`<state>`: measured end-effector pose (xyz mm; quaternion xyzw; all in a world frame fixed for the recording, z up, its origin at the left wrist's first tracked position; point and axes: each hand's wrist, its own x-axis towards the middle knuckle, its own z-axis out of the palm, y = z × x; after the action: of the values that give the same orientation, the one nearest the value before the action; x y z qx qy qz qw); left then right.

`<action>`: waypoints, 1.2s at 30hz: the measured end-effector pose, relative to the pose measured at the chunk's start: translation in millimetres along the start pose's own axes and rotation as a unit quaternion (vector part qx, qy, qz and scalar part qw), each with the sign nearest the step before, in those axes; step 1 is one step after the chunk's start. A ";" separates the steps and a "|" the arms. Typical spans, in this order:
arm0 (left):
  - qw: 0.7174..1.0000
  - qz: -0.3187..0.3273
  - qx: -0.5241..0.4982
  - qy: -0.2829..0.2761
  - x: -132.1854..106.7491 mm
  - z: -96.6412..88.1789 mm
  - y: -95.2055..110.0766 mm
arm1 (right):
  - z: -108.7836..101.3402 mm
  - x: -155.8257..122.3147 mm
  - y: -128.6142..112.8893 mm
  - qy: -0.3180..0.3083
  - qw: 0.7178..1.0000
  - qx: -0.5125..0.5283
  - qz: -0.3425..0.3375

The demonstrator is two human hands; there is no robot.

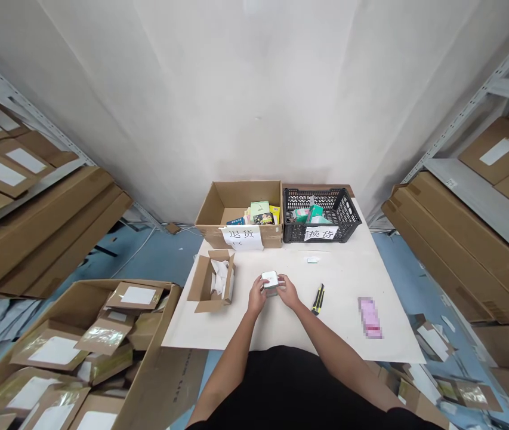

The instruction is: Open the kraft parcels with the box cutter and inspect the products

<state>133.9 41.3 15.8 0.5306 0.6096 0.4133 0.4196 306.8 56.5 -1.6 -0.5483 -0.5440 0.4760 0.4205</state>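
A small white box with a greenish side (270, 276) is held between my two hands over the table (236, 329). My left hand (258, 295) grips its left side, fingers closed against it. From the right, my right hand (288, 291) pinches the opposite side. Left of my hands stands an open cardboard box (201, 280) with crumpled white paper (220, 278) inside. A yellow and black utility knife (318, 299) lies to the right of my right hand. Farther back lies a small white and green item (312, 260), too small to name.
At the back stand a large labelled carton (225, 200) holding books or packets and a black plastic crate (347, 216) with green-white boxes. A pink blurred item (370, 318) lies at right. Parcels fill a big carton (170, 310) on the left; shelves (491, 185) flank both sides.
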 end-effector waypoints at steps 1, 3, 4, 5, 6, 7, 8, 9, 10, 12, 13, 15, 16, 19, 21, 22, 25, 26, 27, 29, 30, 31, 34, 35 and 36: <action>1.000 -0.018 -0.011 0.018 1.7 1.5 -0.2 | 2.5 0.2 3.0 0.004 0.999 0.023 0.022; 0.997 -0.053 -0.030 0.054 6.4 5.3 1.5 | 8.8 1.0 7.5 0.016 0.998 0.051 0.045; 0.996 -0.062 -0.033 0.063 9.6 7.3 3.7 | 12.2 2.2 8.4 0.025 0.997 0.054 0.049; 0.995 -0.064 -0.031 0.065 13.3 9.2 6.8 | 15.3 4.3 8.1 0.035 0.997 0.054 0.050; 0.996 -0.058 -0.025 0.062 17.7 10.6 11.0 | 17.7 7.6 6.6 0.045 0.996 0.052 0.049; 0.997 -0.048 -0.018 0.056 22.8 11.6 16.4 | 19.0 12.0 3.8 0.055 0.996 0.051 0.047; 0.998 -0.036 -0.012 0.049 28.7 12.0 23.1 | 18.8 17.7 -0.3 0.064 0.996 0.050 0.045; 0.999 -0.023 -0.009 0.042 35.4 11.9 31.1 | 17.2 24.5 -5.7 0.072 0.995 0.051 0.039; 0.999 -0.012 -0.009 0.036 42.9 11.5 40.4 | 13.9 32.1 -12.5 0.080 0.995 0.052 0.031; 0.999 0.014 -0.020 0.031 60.0 10.3 63.0 | 3.0 49.7 -29.7 0.100 0.994 0.048 0.008; 0.999 0.030 -0.028 0.032 69.6 9.9 76.2 | -4.4 59.4 -40.1 0.112 0.993 0.043 -0.007; 0.996 0.073 -0.042 0.037 90.7 9.9 105.9 | -22.2 80.4 -63.7 0.135 0.989 0.031 -0.043; 0.994 0.097 -0.044 0.036 102.2 10.5 122.2 | -32.2 91.8 -76.5 0.144 0.987 0.029 -0.063; 0.985 0.161 -0.049 0.031 140.3 16.1 174.3 | -64.3 130.4 -116.3 0.151 0.981 0.025 -0.118; 0.979 0.194 -0.057 0.028 168.5 23.3 208.7 | -85.2 159.8 -142.2 0.157 0.976 0.017 -0.148; 0.975 0.210 -0.062 0.027 183.2 27.8 224.8 | -94.8 175.3 -154.4 0.165 0.973 0.009 -0.158; 0.967 0.244 -0.072 0.015 226.8 41.3 264.3 | -120.0 220.8 -185.5 0.196 0.964 -0.007 -0.179; 0.966 0.248 -0.072 0.009 240.0 44.7 273.6 | -127.8 234.3 -193.2 0.200 0.963 -0.010 -0.181; 0.966 0.250 -0.068 0.007 251.8 46.8 280.8 | -135.4 246.0 -199.1 0.200 0.963 -0.013 -0.179; 0.965 0.255 -0.049 0.019 269.9 46.4 289.1 | -150.3 262.8 -205.3 0.206 0.964 -0.021 -0.165; 0.964 0.261 -0.037 0.031 275.5 43.5 290.6 | -157.3 267.5 -205.7 0.216 0.964 -0.025 -0.155; 0.962 0.269 -0.026 0.045 278.6 39.1 290.9 | -163.6 269.8 -204.9 0.232 0.962 -0.026 -0.145; 0.953 0.294 -0.010 0.071 274.1 19.4 288.1 | -173.7 264.8 -199.1 0.269 0.954 -0.012 -0.131; 0.952 0.299 -0.007 0.073 269.0 12.0 286.9 | -173.4 260.1 -197.6 0.271 0.953 -0.008 -0.134; 0.951 0.300 -0.005 0.076 262.7 4.5 286.0 | -171.2 254.4 -196.9 0.270 0.953 -0.006 -0.140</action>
<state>201.7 329.9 266.7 0.6541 0.4505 0.5617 0.2317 424.4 330.6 207.8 -0.5775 -0.4844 0.2435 0.6104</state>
